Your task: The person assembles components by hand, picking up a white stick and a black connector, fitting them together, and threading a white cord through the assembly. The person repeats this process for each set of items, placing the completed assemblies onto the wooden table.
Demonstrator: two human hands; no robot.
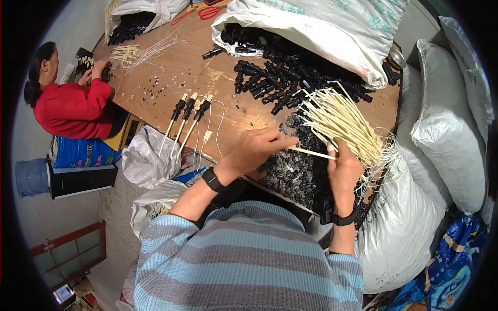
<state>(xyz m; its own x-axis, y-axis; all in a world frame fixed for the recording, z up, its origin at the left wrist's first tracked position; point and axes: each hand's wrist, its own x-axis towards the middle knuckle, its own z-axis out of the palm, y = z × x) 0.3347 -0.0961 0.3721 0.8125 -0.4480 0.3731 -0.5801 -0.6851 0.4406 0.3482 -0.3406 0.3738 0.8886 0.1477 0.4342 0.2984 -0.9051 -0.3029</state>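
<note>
My left hand (255, 149) and my right hand (346, 168) are both closed on one thin cream-coloured tube (312, 152), stretched nearly level between them. The left fingers pinch its left end; the right thumb and fingers grip it further right. Beside my right hand lies a thick bundle of similar cream tubes (342, 116), with white strings (389, 150) trailing from its near end. Below the held tube spreads a heap of small dark, shiny pieces (290, 173). Left of my left hand, three cream tubes with black connectors (189, 109) lean over the table edge.
Black connectors (275, 78) spill from a white woven sack (321, 36) at the back. Red scissors (209, 12) lie on the brown table (155, 98). Full white sacks (446, 124) stand at the right. A co-worker in red (72, 109) works at the left.
</note>
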